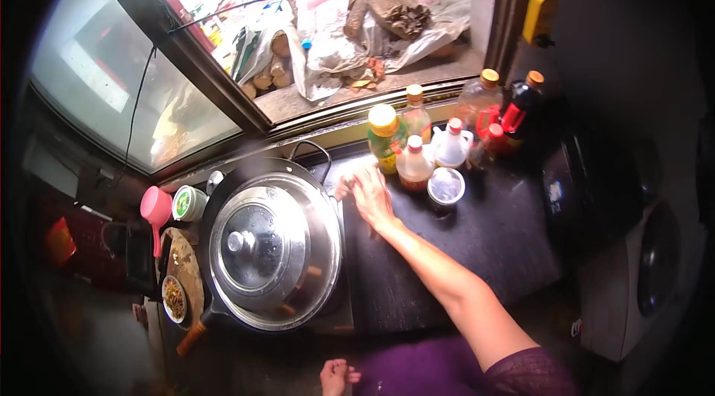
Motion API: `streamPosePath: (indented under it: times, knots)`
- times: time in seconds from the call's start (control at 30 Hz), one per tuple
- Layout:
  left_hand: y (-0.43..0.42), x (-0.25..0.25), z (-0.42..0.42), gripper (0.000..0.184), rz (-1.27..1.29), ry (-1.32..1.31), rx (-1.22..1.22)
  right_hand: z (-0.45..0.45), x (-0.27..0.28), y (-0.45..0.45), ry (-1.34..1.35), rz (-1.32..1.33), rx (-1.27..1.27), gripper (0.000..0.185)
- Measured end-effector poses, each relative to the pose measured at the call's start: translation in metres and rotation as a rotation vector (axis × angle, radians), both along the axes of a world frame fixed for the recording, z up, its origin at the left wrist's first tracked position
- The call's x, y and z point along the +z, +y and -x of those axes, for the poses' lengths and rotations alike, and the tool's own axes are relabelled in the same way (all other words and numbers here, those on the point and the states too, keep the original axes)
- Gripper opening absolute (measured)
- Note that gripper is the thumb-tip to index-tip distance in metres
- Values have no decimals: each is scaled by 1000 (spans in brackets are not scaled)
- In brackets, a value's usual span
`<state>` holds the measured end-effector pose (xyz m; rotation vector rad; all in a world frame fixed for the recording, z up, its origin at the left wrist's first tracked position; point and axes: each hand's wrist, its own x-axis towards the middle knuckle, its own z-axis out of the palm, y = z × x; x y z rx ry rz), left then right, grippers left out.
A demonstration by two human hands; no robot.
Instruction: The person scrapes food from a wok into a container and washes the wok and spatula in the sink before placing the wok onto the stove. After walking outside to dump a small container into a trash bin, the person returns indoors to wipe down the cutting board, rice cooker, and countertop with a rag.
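My right hand [366, 193] reaches over the counter between the wok and the bottles, close to the wok's far handle. Its fingers are blurred, and what they touch or hold is hidden. Low in the view, my left hand [339, 377] is near my body with its fingers curled; whether anything is inside cannot be made out. The large wok [212, 247] sits on the stove under a shiny metal lid [279, 247] with a round knob. A green bottle with a yellow cap [386, 144] stands just beyond my right hand.
Several bottles, including a white jug [451, 144], and a clear-lidded jar [446, 186] stand by the window. Left of the wok are a pink ladle [156, 206], a white tub [189, 203], a cutting board [186, 258] and a bowl of food [173, 299]. A dark appliance [585, 191] stands right.
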<state>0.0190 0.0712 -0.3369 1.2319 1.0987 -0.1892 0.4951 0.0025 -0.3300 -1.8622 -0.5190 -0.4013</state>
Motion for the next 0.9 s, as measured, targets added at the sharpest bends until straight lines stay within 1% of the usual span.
streamPosePath:
  times: [0.03,0.07,0.13,0.17,0.2,0.23,0.27,0.3,0.33,0.4,0.43,0.5,0.57,0.63,0.7,0.73,0.8,0.83,0.87,0.9]
  knots:
    - [-18,5,-1,18,-15,26,49,-21,7,10,-109,41,50,26]
    - [-39,9,0,19,-27,55,100,-37,11,18,-195,121,77,30]
    - [-64,5,5,18,-4,70,184,-77,-21,36,-378,518,101,31]
    - [-76,5,6,18,-11,72,213,-96,-43,44,-190,755,202,31]
    - [-86,7,7,17,-17,75,241,-101,-48,46,1,992,304,31]
    - [-91,9,7,18,10,87,273,-96,-56,40,-170,775,187,33]
    - [-97,13,7,19,42,105,303,-100,-60,44,-12,936,285,40]
    - [-105,17,7,20,76,119,333,-89,-51,41,36,975,293,42]
    - [-109,19,6,18,59,112,301,-78,-38,36,85,1013,298,44]
    - [-107,14,2,15,20,91,232,-48,-6,14,14,970,278,46]
    - [-106,13,0,14,30,69,226,-31,0,3,-23,949,265,47]
    - [-102,15,-8,17,33,48,243,8,-9,-19,280,636,309,40]
    - [-100,14,-13,18,34,22,235,15,-10,-26,522,765,455,31]
    - [-97,13,-13,18,27,1,205,47,43,-46,449,947,542,23]
    - [-95,17,-7,17,22,-35,197,101,30,-66,233,611,506,21]
    - [-95,18,-4,17,17,-50,197,99,-30,-58,182,388,510,23]
    - [-96,21,11,16,1,-27,218,80,-38,-41,323,270,337,27]
    - [-96,18,24,16,-4,-20,232,74,-32,-35,218,238,306,30]
    - [-98,15,36,16,-9,-11,246,64,-41,-29,31,430,314,31]
    - [-99,15,46,16,0,1,260,63,-42,-27,17,500,323,33]
